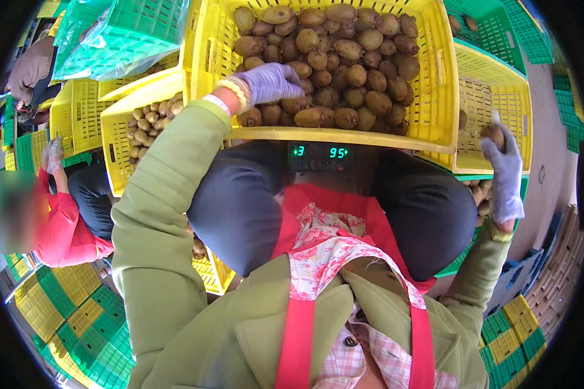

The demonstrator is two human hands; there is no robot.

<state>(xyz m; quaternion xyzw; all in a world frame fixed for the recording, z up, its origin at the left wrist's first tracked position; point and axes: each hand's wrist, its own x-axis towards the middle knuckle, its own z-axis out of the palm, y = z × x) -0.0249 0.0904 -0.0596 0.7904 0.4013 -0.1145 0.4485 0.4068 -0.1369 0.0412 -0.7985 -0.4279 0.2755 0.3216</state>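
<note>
My left hand [272,83], in a pale purple glove, is over the near left part of a yellow crate [396,137] full of brown kiwifruit [355,76]. Its fingers are bent and close together just above the fruit; what is under them is hidden. Out to the right, my right hand [505,170], gloved alike, grips a single kiwifruit [493,137] between thumb and fingers. That fruit is held over the near side of a second yellow crate [496,97], in which little fruit shows.
Below the full crate glows a scale display [320,153]. Kiwifruit also fill a yellow crate [113,129] on the left and a green crate [457,259] below my right hand. A person in red [71,227] sits at the left. Stacked crates [65,311] stand behind.
</note>
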